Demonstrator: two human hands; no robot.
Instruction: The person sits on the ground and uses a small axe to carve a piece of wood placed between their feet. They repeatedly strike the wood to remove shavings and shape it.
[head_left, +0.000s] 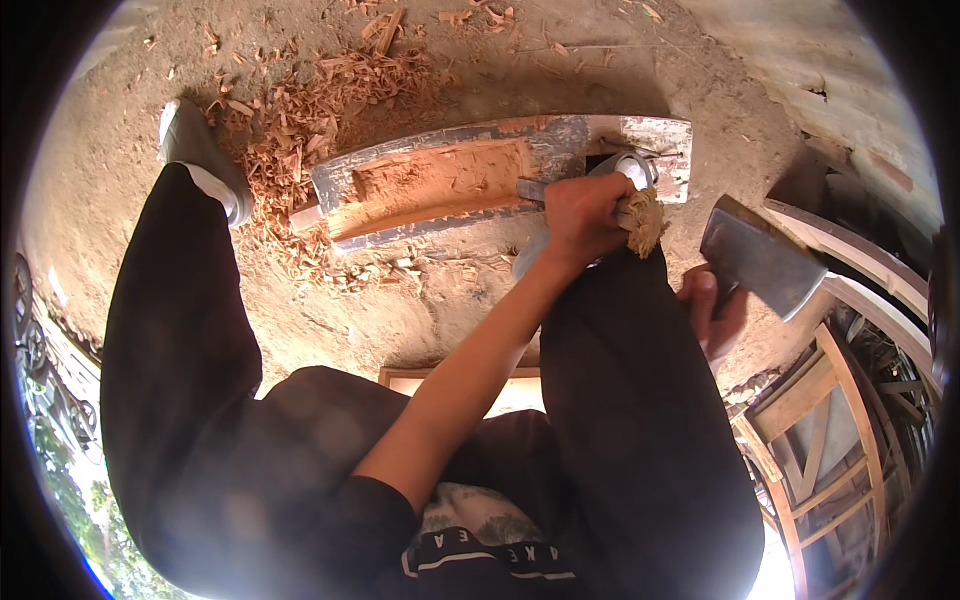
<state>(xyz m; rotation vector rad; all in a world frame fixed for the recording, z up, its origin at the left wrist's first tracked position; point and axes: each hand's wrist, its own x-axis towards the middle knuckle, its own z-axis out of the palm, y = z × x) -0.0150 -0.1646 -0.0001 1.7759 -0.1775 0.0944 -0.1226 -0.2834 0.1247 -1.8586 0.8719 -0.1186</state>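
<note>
My left hand [585,215] is closed around a chisel [530,188], whose pale handle end is frayed into fibres. The chisel's flat metal blade points left, over the edge of a hollow cut in a long, weathered wooden block [575,145]. Fresh orange-brown wood shows inside that hollow. To the right, beside my right knee, my right hand [713,310] grips a hatchet [765,257] with a broad dark metal head, held apart from the chisel. Its handle is mostly hidden by my fingers and leg.
My right shoe [635,170] rests at the block's right end, my left shoe [205,160] on the dirt floor. Wood shavings [290,150] lie thickly around the block's left end. Wooden frames [810,400] lean at the right, near a wall [850,90].
</note>
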